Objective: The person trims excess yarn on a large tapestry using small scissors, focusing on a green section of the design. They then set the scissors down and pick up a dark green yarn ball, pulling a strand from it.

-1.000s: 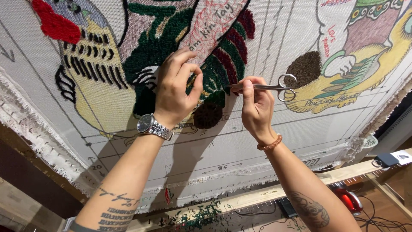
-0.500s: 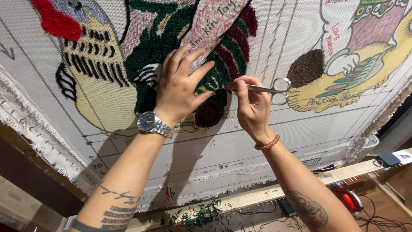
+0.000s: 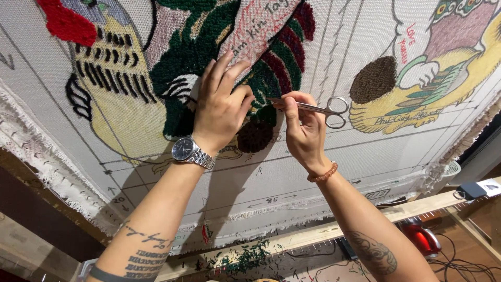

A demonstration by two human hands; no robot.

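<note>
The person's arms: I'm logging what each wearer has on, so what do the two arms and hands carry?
Both forearms are bare, no sleeves or gloves. The left hand has a silver metal-band wristwatch with a dark dial, and dark script tattoos run along that forearm, with a dark band near the elbow. The right hand has an orange beaded bracelet at the wrist and a dark tattoo farther up.

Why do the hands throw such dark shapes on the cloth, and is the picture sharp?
Head view: light from in front casts soft shadows of the left hand and right hand down the tufted cloth; the scissors glint slightly; the centre is sharp, and straight grid lines bow at the edges from the wide lens.
</note>
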